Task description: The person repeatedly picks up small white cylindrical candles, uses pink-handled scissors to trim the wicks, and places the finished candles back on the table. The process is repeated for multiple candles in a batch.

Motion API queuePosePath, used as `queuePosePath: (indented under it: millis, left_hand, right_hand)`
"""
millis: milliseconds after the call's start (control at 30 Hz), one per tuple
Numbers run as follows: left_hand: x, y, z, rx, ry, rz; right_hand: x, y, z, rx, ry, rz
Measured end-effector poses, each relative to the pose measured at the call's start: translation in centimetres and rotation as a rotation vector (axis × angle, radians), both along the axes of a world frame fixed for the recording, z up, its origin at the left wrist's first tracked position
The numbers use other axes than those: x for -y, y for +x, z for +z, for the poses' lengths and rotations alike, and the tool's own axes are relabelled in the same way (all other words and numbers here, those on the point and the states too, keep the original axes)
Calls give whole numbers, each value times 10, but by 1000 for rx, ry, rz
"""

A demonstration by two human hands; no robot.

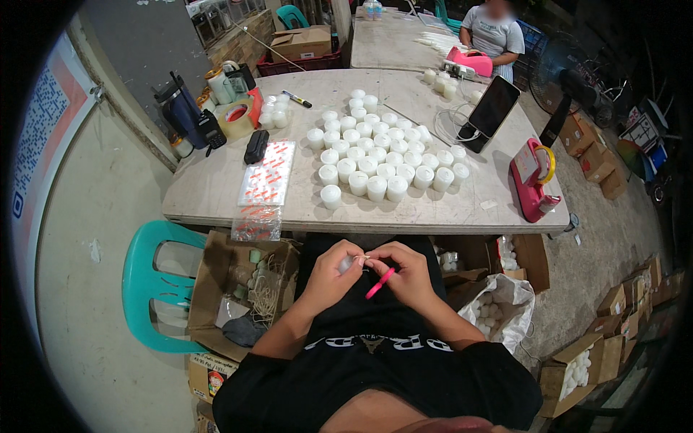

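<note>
Over the lap, just off the table's front edge, my left hand [340, 269] is closed around a white votive candle [345, 264], partly hidden by the fingers. My right hand [401, 270] meets it at the candle's wick [361, 257], its fingertips pinching there. A pink-handled tool [380, 283], probably small scissors, hangs from the right hand's fingers. Beyond both hands, many white votive candles [377, 187] stand upright in a cluster on the pale table [216, 189].
Printed plastic bags [267, 181] overhang the table edge at left. A pink tape dispenser [528, 184] and a propped phone [494, 107] stand at right. Below are a cardboard box with wick cord [197, 303] and a white sack of candles [522, 308]. Another person [495, 35] sits beyond.
</note>
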State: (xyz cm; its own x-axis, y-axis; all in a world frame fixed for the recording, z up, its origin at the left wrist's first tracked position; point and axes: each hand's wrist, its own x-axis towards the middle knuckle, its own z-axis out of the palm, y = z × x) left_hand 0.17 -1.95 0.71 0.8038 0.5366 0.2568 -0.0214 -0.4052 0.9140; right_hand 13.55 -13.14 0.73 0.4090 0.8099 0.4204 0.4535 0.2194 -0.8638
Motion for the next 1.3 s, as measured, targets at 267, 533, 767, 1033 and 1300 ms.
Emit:
queuePosePath:
  millis: [267, 533, 767, 1033, 1300]
  left_hand:
    - [-1, 2, -13, 22, -234, -42]
    - [-14, -3, -10, -69, -833, -323]
    - [-12, 1, -5, 125, -17, -110]
    - [-2, 6, 10, 178, 451, 98]
    - [0, 4, -11, 148, -498, -51]
  right_hand:
    - [3, 0, 1, 159, 46, -36]
    - [3, -1, 7, 600, 291, 3]
    - [1, -5, -1, 131, 189, -9]
    - [0, -2, -9, -445, 42, 23]
    - [1, 0, 8, 245, 170, -126]
